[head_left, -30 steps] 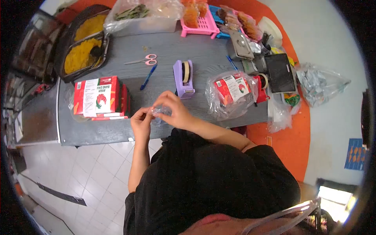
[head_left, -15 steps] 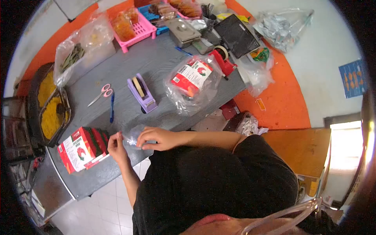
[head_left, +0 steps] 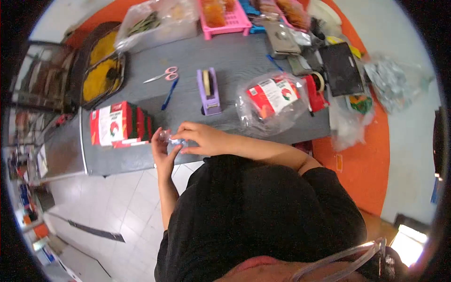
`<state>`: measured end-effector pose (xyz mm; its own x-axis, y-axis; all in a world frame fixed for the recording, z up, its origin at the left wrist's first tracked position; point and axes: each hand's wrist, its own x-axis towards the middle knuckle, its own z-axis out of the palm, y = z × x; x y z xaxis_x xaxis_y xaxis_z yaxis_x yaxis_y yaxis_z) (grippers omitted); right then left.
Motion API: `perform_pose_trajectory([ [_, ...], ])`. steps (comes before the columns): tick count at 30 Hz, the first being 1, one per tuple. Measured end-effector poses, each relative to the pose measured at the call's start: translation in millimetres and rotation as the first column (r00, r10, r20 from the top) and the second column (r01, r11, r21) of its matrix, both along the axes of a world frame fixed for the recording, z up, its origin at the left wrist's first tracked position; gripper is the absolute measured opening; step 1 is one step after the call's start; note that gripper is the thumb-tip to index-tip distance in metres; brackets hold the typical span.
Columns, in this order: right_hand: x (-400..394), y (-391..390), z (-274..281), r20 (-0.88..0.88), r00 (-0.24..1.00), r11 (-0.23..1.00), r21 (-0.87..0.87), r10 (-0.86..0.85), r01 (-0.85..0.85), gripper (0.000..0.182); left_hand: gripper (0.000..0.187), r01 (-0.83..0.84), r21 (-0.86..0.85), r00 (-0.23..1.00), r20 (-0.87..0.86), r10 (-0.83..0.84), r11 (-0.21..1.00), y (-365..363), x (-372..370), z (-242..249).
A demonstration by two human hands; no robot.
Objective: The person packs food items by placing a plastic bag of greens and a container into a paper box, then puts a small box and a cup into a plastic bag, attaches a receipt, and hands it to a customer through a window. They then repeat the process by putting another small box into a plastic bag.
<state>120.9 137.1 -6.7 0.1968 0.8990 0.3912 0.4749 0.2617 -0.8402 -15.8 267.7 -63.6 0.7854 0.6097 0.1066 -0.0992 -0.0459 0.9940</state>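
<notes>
Between my two hands, at the table's front edge, is a small crumpled piece of clear plastic (head_left: 177, 141). My left hand (head_left: 162, 152) has its fingers closed on the plastic's left side. From the right, my right hand (head_left: 202, 138) pinches the same plastic. A stack of red, white and green packets (head_left: 115, 124) stands just left of my left hand. Beyond my hands are a purple tape dispenser (head_left: 209, 94), a blue pen (head_left: 169, 95) and pink-handled scissors (head_left: 171, 74). To the right, a clear plastic bag (head_left: 244, 113) lies around more red packets (head_left: 277, 95).
Trays of yellow food (head_left: 99, 81) stand at the left. Along the back are a clear tub (head_left: 155, 40), a pink basket (head_left: 225, 29) and a metal container (head_left: 282, 40). A red tape dispenser (head_left: 315, 94) and a black tray (head_left: 341, 70) are at the right.
The head view has shifted, so the table items appear farther right and mostly higher. My hands have come closer together, and the plastic is more bunched up between them.
</notes>
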Motion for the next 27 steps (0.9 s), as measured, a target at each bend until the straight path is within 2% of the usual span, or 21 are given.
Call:
perform_pose_trajectory([
  [2,-0.1,7.4,-1.9,-0.062,0.998,0.991,-0.131,0.033,-0.041,0.033,0.073,-0.009,-0.023,1.0,0.001,0.009,1.0,-3.6,-0.8,2.1],
  [3,1.8,11.0,-6.7,-0.062,0.996,0.989,-0.129,0.058,-0.065,0.033,0.073,-0.034,-0.021,0.999,0.0,0.034,0.999,-5.0,-0.5,4.6],
  [5,5.1,17.1,-17.0,0.101,0.995,0.998,-0.071,0.006,0.001,0.024,0.068,0.004,-0.035,1.0,-0.021,-0.005,0.999,-5.5,-0.6,10.8],
  [8,4.6,14.1,4.6,0.095,0.99,0.984,-0.158,0.101,-0.085,0.016,0.061,0.013,-0.028,1.0,-0.004,-0.013,1.0,0.6,-1.9,4.2],
  [9,3.8,14.2,1.6,0.1,0.988,0.982,-0.159,0.117,-0.101,0.016,0.054,0.003,-0.073,1.0,0.012,-0.002,0.997,-0.6,-1.0,6.2],
  [11,2.6,14.0,-7.9,0.275,0.962,0.993,-0.114,0.004,0.028,0.011,0.052,-0.007,-0.059,1.0,0.006,0.007,0.998,2.6,-3.5,-0.5],
  [15,8.1,16.9,15.9,0.181,0.983,0.966,-0.256,0.003,0.045,0.014,0.047,-0.018,-0.037,0.999,0.034,0.019,0.999,1.5,-3.9,-4.6],
  [17,11.2,20.3,23.6,0.191,0.976,0.953,-0.301,0.108,-0.046,0.015,0.046,-0.023,-0.042,0.999,0.03,0.024,0.999,1.2,-4.0,-5.2],
  [18,8.8,20.4,23.5,0.197,0.975,0.953,-0.3,0.107,-0.044,0.015,0.045,-0.019,-0.043,1.0,0.021,0.02,0.999,2.2,-3.5,-5.3],
  [20,-0.6,17.7,19.5,0.393,0.918,0.987,-0.16,0.058,0.006,0.019,0.044,-0.015,-0.034,1.0,0.026,0.016,0.999,3.2,-3.6,-9.3],
  [22,-5.7,20.9,8.8,0.412,0.911,0.988,-0.145,0.021,0.043,0.025,0.043,-0.011,-0.03,0.999,0.033,0.012,0.999,2.9,-3.3,-10.6],
  [25,-4.8,26.0,13.3,0.34,0.94,0.985,-0.164,0.007,0.052,0.022,0.039,-0.025,-0.049,0.998,0.06,0.028,0.998,3.2,-4.2,-12.3],
  [27,0.6,29.9,26.1,-0.059,0.998,0.934,-0.356,0.002,-0.023,0.014,0.034,-0.009,0.037,0.999,0.051,0.007,0.999,6.0,-5.3,-19.3],
])
